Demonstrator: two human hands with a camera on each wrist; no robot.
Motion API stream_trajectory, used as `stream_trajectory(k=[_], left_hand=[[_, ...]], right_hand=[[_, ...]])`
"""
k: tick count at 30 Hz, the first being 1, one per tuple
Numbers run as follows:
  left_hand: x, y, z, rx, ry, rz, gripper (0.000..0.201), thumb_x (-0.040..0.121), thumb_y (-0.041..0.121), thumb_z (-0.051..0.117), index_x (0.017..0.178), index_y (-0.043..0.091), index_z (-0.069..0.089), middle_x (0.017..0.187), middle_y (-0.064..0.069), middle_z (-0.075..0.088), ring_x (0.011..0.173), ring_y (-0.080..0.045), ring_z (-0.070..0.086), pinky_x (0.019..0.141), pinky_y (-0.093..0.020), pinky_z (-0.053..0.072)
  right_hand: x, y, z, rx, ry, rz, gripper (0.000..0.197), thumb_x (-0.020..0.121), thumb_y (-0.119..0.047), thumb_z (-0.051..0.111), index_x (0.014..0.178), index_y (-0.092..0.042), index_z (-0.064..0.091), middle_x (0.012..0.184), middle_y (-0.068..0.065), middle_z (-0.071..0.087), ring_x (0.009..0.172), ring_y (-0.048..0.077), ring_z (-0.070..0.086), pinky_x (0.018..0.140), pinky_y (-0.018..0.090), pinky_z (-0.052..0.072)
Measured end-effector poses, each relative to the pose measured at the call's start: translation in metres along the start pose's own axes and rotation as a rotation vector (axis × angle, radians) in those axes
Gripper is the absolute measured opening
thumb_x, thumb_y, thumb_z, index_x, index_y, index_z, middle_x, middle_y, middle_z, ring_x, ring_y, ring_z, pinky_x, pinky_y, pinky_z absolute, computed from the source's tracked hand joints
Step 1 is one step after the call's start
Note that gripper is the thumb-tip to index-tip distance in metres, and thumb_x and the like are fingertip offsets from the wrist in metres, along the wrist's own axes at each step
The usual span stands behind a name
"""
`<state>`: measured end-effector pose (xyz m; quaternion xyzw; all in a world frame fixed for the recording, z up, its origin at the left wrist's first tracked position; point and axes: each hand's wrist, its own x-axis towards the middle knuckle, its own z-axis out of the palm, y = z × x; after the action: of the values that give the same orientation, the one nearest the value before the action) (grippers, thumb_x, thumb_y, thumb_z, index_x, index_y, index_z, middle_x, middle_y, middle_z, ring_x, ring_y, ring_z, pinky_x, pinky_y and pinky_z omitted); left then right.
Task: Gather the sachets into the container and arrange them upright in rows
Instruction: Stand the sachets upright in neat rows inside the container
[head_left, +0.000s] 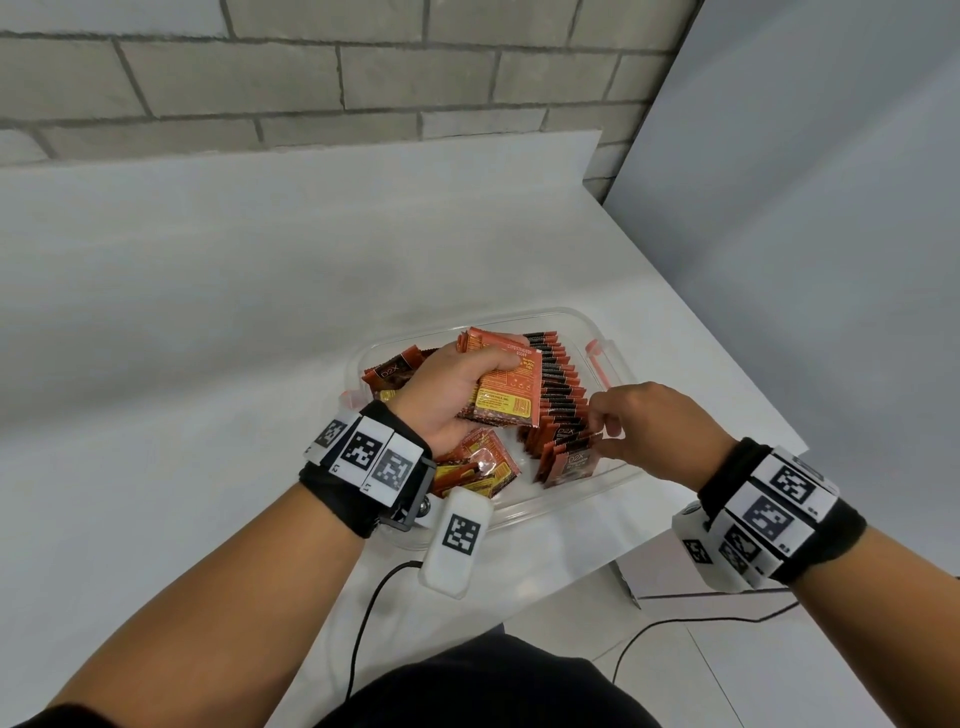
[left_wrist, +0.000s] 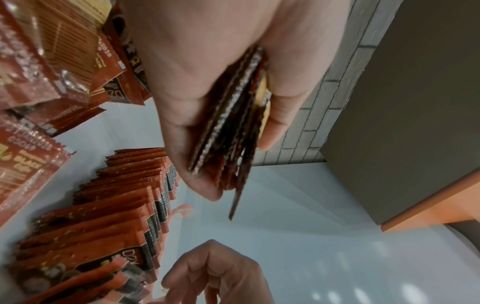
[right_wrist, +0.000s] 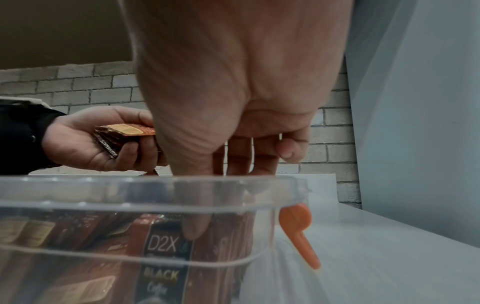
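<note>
A clear plastic container (head_left: 550, 312) sits on the white table. Along its right side stands a row of upright orange-brown sachets (head_left: 558, 395); loose sachets (head_left: 478, 462) lie flat in its left half. My left hand (head_left: 467, 384) hovers over the container and grips a stack of sachets (head_left: 506, 395), seen edge-on between thumb and fingers in the left wrist view (left_wrist: 241, 102). My right hand (head_left: 602, 431) is at the near end of the row. Its thumb presses the front "D2X" sachet (right_wrist: 166, 257) and its fingers reach down behind, pinching the nearest sachets.
Orange latches (head_left: 597, 364) hang on the container's ends, one shown close up (right_wrist: 298, 230). The table's right edge (head_left: 727, 364) runs diagonally beside the container. A brick wall stands behind and a grey panel (head_left: 805, 234) to the right. Black cables (head_left: 363, 623) trail near my body.
</note>
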<state>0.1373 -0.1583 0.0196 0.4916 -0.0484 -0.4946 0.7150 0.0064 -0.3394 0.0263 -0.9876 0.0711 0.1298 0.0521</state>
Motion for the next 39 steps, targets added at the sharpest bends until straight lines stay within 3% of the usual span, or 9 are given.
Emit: stream_trajectory(k=[7, 11, 16, 21, 27, 30, 33, 36, 39], left_hand=[[0.001, -0.001, 0.001, -0.001, -0.002, 0.005, 0.015, 0.091, 0.006, 0.055, 0.101, 0.012, 0.064, 0.089, -0.009, 0.070, 0.076, -0.019, 0.070, 0.063, -0.028, 0.058], [0.002, -0.001, 0.001, 0.000, -0.009, 0.021, 0.015, 0.092, 0.005, 0.054, 0.099, 0.012, 0.065, 0.082, -0.006, 0.071, 0.070, -0.017, 0.069, 0.058, -0.026, 0.056], [0.003, -0.002, 0.000, -0.008, -0.010, 0.018, 0.014, 0.091, 0.005, 0.055, 0.097, 0.013, 0.065, 0.081, -0.006, 0.072, 0.070, -0.016, 0.070, 0.058, -0.026, 0.057], [0.004, -0.002, 0.000, -0.002, -0.024, 0.018, 0.016, 0.090, 0.005, 0.057, 0.105, 0.008, 0.063, 0.086, -0.009, 0.070, 0.071, -0.017, 0.070, 0.060, -0.026, 0.057], [0.001, -0.003, 0.002, 0.063, -0.076, 0.076, 0.026, 0.087, 0.004, 0.060, 0.113, 0.001, 0.061, 0.098, -0.012, 0.069, 0.083, -0.020, 0.069, 0.074, -0.031, 0.056], [0.001, -0.005, 0.005, 0.070, -0.115, 0.101, 0.024, 0.086, 0.003, 0.060, 0.110, 0.005, 0.062, 0.097, -0.011, 0.070, 0.085, -0.021, 0.069, 0.074, -0.031, 0.058], [0.001, -0.006, 0.007, 0.055, -0.133, 0.107, 0.023, 0.085, 0.005, 0.060, 0.109, 0.006, 0.062, 0.092, -0.009, 0.070, 0.081, -0.020, 0.070, 0.070, -0.031, 0.058], [0.000, -0.005, 0.009, 0.074, -0.121, 0.084, 0.030, 0.081, 0.030, 0.062, 0.104, 0.011, 0.063, 0.093, -0.009, 0.069, 0.081, -0.019, 0.069, 0.071, -0.030, 0.057], [0.002, -0.005, 0.007, 0.085, -0.096, 0.067, 0.042, 0.078, 0.044, 0.059, 0.106, 0.013, 0.064, 0.096, -0.008, 0.071, 0.088, -0.021, 0.070, 0.077, -0.032, 0.056]], right_hand=[[0.001, 0.000, 0.005, -0.002, 0.031, 0.012, 0.007, 0.085, -0.023, 0.065, 0.088, -0.017, 0.062, 0.080, -0.008, 0.060, 0.073, 0.016, 0.058, 0.061, 0.022, 0.040], [-0.001, 0.001, 0.005, 0.026, 0.045, -0.007, 0.008, 0.082, -0.020, 0.068, 0.085, -0.017, 0.062, 0.076, -0.010, 0.056, 0.070, 0.014, 0.056, 0.058, 0.020, 0.033], [-0.002, 0.002, 0.006, 0.056, 0.070, -0.037, 0.010, 0.079, -0.017, 0.071, 0.082, -0.015, 0.062, 0.073, -0.011, 0.054, 0.066, 0.013, 0.054, 0.062, 0.022, 0.036], [-0.005, 0.003, 0.004, 0.106, 0.072, -0.049, 0.014, 0.077, -0.019, 0.076, 0.083, -0.015, 0.064, 0.073, -0.011, 0.056, 0.063, 0.008, 0.052, 0.058, 0.011, 0.033], [-0.005, -0.015, -0.012, 0.631, 0.204, 0.100, 0.023, 0.085, -0.036, 0.066, 0.104, -0.026, 0.057, 0.083, -0.010, 0.062, 0.062, 0.010, 0.057, 0.061, 0.010, 0.043], [0.000, -0.028, -0.022, 0.866, 0.206, 0.114, 0.043, 0.077, -0.051, 0.059, 0.114, -0.031, 0.054, 0.088, -0.005, 0.066, 0.071, 0.015, 0.062, 0.069, 0.023, 0.051], [0.005, -0.031, -0.024, 0.900, 0.210, 0.093, 0.040, 0.078, -0.034, 0.072, 0.115, -0.029, 0.057, 0.086, 0.000, 0.067, 0.074, 0.023, 0.061, 0.074, 0.035, 0.051], [0.005, -0.031, -0.024, 0.943, 0.318, 0.089, 0.016, 0.081, -0.011, 0.073, 0.091, -0.018, 0.063, 0.080, 0.004, 0.064, 0.067, 0.016, 0.054, 0.069, 0.034, 0.049], [0.000, -0.029, -0.025, 0.951, 0.428, 0.095, 0.012, 0.085, -0.010, 0.068, 0.080, -0.011, 0.058, 0.085, 0.015, 0.063, 0.068, 0.023, 0.053, 0.062, 0.030, 0.047]])
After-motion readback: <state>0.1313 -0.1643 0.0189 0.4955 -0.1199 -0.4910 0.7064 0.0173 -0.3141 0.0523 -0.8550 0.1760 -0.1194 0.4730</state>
